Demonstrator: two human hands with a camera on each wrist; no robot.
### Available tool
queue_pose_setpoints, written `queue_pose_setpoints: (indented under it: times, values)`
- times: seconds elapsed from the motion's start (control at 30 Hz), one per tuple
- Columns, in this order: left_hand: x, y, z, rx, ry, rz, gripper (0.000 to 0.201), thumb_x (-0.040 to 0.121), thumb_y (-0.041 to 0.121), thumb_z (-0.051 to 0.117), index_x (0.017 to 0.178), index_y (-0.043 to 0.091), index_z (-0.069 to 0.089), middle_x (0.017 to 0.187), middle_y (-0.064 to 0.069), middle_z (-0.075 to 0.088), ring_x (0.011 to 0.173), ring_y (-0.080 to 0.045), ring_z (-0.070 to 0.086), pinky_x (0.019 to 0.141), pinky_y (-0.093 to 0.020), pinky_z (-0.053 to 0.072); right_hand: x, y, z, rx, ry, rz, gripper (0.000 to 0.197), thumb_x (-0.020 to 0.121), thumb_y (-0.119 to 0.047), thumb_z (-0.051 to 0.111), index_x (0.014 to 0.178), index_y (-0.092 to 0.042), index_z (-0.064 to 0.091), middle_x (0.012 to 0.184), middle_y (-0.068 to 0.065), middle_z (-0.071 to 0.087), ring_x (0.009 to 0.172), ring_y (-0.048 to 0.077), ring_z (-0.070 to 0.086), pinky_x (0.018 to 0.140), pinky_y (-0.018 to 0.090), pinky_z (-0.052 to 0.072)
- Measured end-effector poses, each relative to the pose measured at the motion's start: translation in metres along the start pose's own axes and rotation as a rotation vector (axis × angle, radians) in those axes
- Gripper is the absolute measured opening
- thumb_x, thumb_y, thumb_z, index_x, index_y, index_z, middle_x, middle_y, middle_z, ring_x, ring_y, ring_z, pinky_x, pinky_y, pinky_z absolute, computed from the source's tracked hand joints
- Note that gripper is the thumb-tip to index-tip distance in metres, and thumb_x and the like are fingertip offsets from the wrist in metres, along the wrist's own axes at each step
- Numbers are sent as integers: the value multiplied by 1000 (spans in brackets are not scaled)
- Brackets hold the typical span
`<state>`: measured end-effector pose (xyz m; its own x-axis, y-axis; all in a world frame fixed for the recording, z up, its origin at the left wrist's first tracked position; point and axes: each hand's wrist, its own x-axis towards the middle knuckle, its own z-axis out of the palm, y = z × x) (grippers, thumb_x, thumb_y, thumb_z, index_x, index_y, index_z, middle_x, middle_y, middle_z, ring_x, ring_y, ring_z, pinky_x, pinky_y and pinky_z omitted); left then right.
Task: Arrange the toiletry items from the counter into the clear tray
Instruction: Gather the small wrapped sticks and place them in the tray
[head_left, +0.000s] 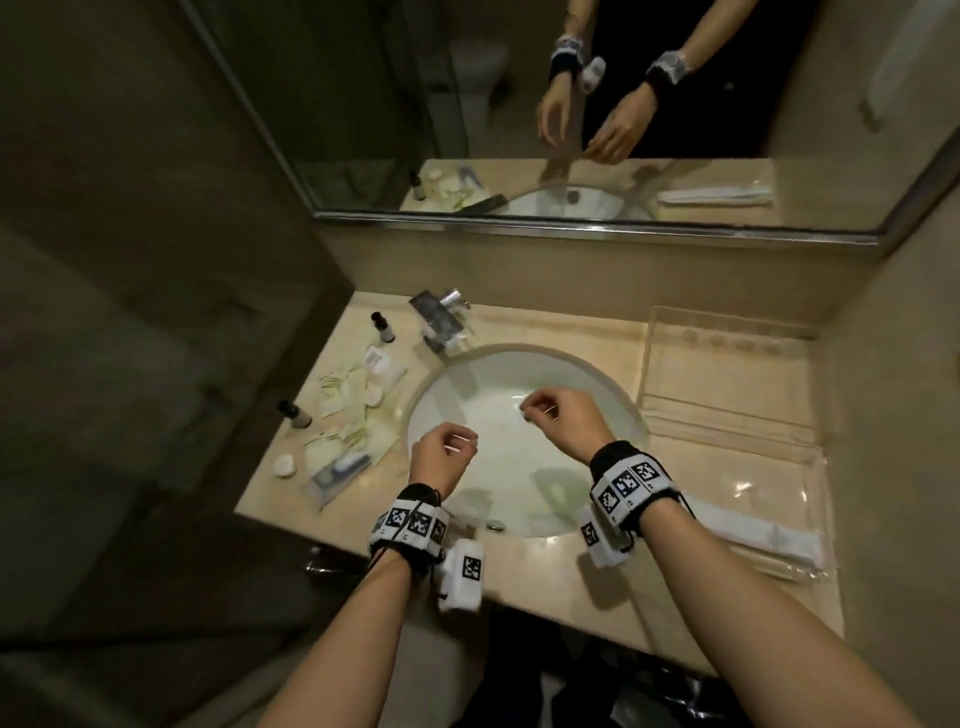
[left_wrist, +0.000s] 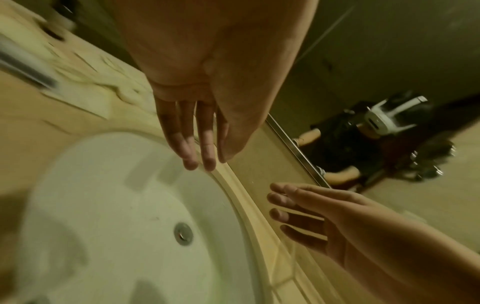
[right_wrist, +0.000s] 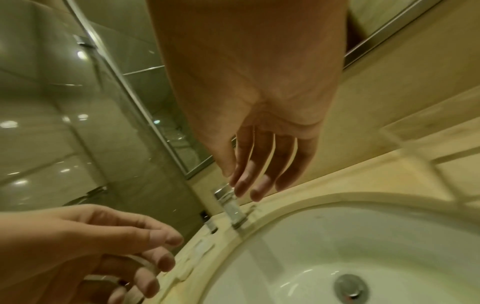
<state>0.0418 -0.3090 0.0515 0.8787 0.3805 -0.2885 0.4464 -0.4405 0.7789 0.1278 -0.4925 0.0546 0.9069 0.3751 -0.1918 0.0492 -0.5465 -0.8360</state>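
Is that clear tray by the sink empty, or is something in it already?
Mostly empty: the clear tray shows bare counter through its far part, and only a long white packet lies at its near end.

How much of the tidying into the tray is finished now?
Almost nothing yet. The clear tray looks empty. Both hands, left hand and right hand, hover over the sink holding nothing. The small bottles and packets remain on the counter's left side.

Dim yellowish light, glare spots on glass, wrist views motion-blurred, wide-angle bending at edges
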Motion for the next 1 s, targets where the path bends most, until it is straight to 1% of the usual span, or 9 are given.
queue_pose_setpoints:
  times: [0.17, 0.3, 0.47, 0.53, 0.6, 0.67, 0.8, 0.93, 1.0]
  values:
    - [-10, -41, -68, -70, 125, -100, 8, 87, 8, 62, 92, 8, 67, 80, -9, 68, 63, -13, 59, 58, -23, 47, 14, -52, 62, 3, -121, -81, 10, 90, -15, 62, 94, -14, 71, 87, 2, 75, 79, 16, 67, 74, 30, 54]
    - [-2, -73, -112, -68, 183, -152, 8, 84, 9, 63, 85, 16, 68, 74, -4, 69, 63, -14, 60, 65, -27, 51, 27, -84, 106, -7, -189, -117, 9, 90, -16, 63, 93, -13, 71, 85, 2, 75, 77, 22, 69, 74, 31, 55]
    - [25, -116, -161, -92, 192, -220, 5, 79, 14, 69, 84, 16, 70, 72, -1, 67, 69, -18, 62, 69, -31, 53, 53, -112, 165, -47, -207, -101, 9, 90, -16, 64, 94, -12, 71, 85, 3, 75, 75, 14, 66, 72, 25, 51]
    - [35, -136, -178, -83, 185, -229, 6, 80, 12, 67, 85, 14, 70, 74, 0, 67, 72, -16, 62, 66, -25, 52, 63, -118, 190, -64, -211, -69, 9, 90, -16, 65, 94, -12, 71, 86, 3, 75, 76, 13, 66, 74, 26, 53]
    - [42, -150, -190, -58, 178, -229, 7, 81, 9, 67, 84, 15, 69, 74, 2, 66, 72, -14, 62, 60, -17, 46, 71, -121, 210, -83, -201, -32, 8, 88, -17, 67, 93, -13, 72, 86, 4, 75, 79, 17, 68, 79, 33, 56]
    - [53, -166, -206, -42, 170, -242, 10, 80, 7, 65, 82, 15, 70, 73, 3, 66, 73, -14, 62, 64, -18, 45, 82, -125, 235, -101, -174, 28, 8, 86, -19, 69, 91, -14, 72, 86, 4, 74, 81, 19, 69, 81, 36, 57]
    - [73, -186, -224, -28, 145, -260, 13, 79, 9, 61, 83, 14, 72, 85, -2, 73, 79, -15, 65, 72, -20, 49, 103, -126, 272, -129, -107, 191, 20, 82, -23, 75, 96, -11, 66, 92, 7, 71, 88, 23, 68, 81, 33, 54]
    - [91, -196, -231, -46, 126, -229, 11, 81, 8, 62, 85, 12, 72, 86, -3, 72, 71, -13, 62, 54, -4, 42, 122, -127, 299, -165, -49, 349, 37, 78, -28, 79, 100, -11, 55, 96, 8, 66, 91, 27, 64, 83, 40, 53]
    - [98, -197, -233, -68, 117, -209, 10, 81, 7, 63, 85, 10, 71, 82, -5, 70, 64, -13, 60, 49, -6, 43, 129, -128, 309, -193, -34, 392, 43, 78, -29, 80, 104, -8, 54, 101, 11, 65, 96, 30, 64, 85, 41, 53]
